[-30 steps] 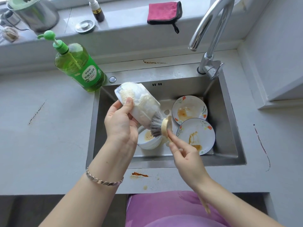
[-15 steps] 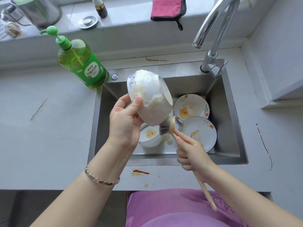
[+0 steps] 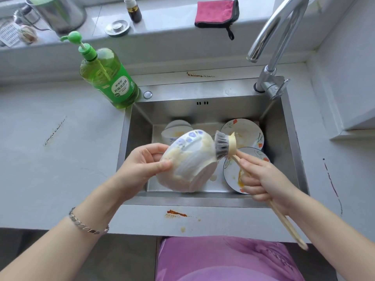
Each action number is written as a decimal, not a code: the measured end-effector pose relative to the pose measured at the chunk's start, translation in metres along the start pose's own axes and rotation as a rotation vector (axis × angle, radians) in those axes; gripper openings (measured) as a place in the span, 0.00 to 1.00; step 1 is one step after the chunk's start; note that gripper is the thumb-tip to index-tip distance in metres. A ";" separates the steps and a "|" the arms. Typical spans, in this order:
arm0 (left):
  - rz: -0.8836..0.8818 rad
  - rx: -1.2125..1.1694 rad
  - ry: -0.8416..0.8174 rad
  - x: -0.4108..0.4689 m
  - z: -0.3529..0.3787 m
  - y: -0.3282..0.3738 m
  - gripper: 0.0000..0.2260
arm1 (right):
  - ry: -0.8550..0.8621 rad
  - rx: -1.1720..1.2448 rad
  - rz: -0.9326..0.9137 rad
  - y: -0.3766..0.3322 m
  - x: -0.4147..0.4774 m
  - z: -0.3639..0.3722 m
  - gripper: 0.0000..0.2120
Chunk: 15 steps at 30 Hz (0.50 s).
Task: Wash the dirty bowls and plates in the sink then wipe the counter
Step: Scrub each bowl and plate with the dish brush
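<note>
Grey stone counter [image 3: 60, 169] surrounded the steel sink [image 3: 140, 126] where you worked. Your left hand [image 3: 140, 169] pinched the rim of the soapy white bowl with blue flowers [image 3: 188, 161], tipped sideways above the basin. Your right hand [image 3: 261, 179] was closed around the wooden-handled dish brush [image 3: 223, 146], bristles touching the bowl's side. Behind it, a second dirty white bowl [image 3: 174, 130] was half hidden; your fingers covered part of the nearer of two flowered plates [image 3: 243, 132].
</note>
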State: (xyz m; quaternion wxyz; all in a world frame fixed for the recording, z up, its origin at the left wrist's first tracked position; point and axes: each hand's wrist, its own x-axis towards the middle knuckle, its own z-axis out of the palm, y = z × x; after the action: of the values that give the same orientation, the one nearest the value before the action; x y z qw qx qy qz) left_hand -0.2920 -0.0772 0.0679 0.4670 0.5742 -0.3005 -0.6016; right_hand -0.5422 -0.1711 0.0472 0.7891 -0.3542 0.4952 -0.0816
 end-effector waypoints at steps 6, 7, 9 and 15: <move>-0.069 0.197 -0.094 -0.007 -0.004 -0.009 0.30 | -0.018 -0.326 -0.055 0.005 0.008 0.001 0.15; -0.081 0.201 -0.116 -0.009 -0.005 -0.010 0.30 | -0.003 -0.344 -0.024 0.009 0.012 -0.002 0.15; -0.103 0.219 -0.139 -0.008 -0.008 -0.015 0.25 | 0.038 -0.376 0.035 0.018 0.020 -0.010 0.15; -0.133 0.489 0.043 0.037 -0.032 -0.050 0.09 | 0.238 -0.286 0.080 0.034 0.031 -0.025 0.13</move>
State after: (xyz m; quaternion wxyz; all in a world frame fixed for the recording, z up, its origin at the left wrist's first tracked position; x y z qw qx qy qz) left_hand -0.2685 -0.0861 0.0026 0.2801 0.7013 -0.3886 -0.5279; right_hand -0.5550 -0.1725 -0.0037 0.6692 -0.4304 0.6054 -0.0204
